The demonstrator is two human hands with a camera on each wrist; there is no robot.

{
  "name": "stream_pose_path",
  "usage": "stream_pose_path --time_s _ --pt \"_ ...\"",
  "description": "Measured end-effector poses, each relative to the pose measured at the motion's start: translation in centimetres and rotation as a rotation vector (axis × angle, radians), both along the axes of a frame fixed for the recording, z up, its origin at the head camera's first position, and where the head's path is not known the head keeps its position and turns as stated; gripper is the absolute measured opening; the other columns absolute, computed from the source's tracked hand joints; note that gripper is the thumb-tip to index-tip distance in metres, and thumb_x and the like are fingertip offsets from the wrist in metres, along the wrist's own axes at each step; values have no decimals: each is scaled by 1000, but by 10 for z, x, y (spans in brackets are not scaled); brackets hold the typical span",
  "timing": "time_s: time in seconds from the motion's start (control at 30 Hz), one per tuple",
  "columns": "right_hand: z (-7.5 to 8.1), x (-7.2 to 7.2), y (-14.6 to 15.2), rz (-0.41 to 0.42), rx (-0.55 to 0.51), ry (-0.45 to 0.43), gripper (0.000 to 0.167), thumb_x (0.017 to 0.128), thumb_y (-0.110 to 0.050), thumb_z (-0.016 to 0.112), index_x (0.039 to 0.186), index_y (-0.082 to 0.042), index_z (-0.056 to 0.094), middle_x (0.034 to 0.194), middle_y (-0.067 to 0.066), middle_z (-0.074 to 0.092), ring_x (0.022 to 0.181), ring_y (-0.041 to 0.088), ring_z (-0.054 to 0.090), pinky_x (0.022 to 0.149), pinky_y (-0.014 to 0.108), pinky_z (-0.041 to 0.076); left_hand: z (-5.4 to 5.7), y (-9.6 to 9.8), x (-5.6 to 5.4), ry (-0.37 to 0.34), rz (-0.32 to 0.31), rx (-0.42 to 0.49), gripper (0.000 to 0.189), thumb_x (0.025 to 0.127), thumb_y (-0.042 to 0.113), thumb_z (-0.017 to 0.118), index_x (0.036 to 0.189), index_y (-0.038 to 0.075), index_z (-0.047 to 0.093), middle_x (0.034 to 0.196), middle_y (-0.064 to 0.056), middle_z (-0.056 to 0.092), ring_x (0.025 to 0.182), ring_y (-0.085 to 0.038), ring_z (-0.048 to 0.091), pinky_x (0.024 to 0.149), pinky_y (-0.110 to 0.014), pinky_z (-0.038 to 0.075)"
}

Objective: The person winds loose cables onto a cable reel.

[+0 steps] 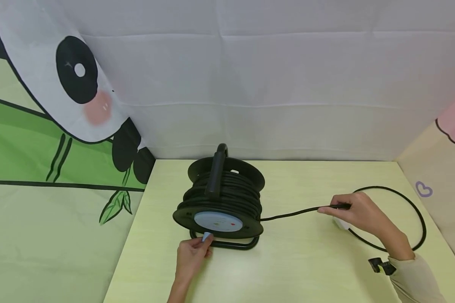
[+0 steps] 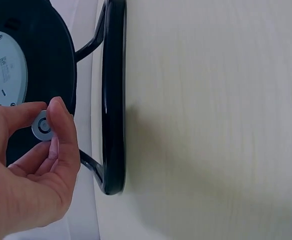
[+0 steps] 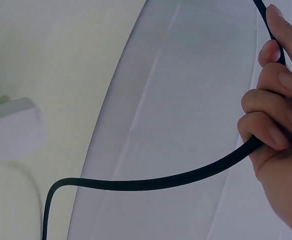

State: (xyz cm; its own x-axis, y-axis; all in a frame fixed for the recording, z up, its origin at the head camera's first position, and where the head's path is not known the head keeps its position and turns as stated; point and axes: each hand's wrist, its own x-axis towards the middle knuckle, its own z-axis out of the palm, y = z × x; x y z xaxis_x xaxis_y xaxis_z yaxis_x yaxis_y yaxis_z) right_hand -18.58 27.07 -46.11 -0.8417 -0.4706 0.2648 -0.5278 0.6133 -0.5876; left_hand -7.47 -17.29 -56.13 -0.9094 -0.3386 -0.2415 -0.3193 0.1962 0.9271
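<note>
A black cable reel stands on the table, wound with black cord, a pale blue socket panel on its front disc. My left hand pinches a small light blue-grey knob at the lower edge of that disc between thumb and fingers. Off to the right, my right hand grips the black cable, fingers curled round it. From the reel the cable runs straight to this hand, then loops on the right side. Its white plug lies on the table, partly hidden behind the right hand in the head view.
A black tubular stand supports the reel at the front, and a black carrying handle rises over it. The pale wooden table meets a white cloth backdrop. Printed cloth hangs on the left.
</note>
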Motion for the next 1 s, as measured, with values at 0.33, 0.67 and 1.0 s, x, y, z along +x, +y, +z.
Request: stream_pose_path --time_s 0.33,0.67,1.0 --pt "1 -11 5 -48 3 1 33 85 -25 86 67 -35 61 57 -21 48 50 -3 36 47 19 36 15 -11 -2 14 43 38 27 92 16 79 91 -11 76 73 -22 72 61 -24 71 58 -25 60" --pt "3 -18 8 -68 -12 -32 30 85 -26 86 67 -32 63 58 -18 51 51 -1 37 47 20 36 35 -22 -3 29 90 17 27 92 13 79 93 -13 75 73 -20 71 58 -15 68 58 -25 60" --pt "1 -22 11 -81 37 -15 31 86 -31 85 67 -33 61 57 -20 48 51 -1 37 48 21 35 68 -29 -3 18 122 19 30 94 15 78 98 -15 73 69 -8 70 57 -13 67 59 -25 60"
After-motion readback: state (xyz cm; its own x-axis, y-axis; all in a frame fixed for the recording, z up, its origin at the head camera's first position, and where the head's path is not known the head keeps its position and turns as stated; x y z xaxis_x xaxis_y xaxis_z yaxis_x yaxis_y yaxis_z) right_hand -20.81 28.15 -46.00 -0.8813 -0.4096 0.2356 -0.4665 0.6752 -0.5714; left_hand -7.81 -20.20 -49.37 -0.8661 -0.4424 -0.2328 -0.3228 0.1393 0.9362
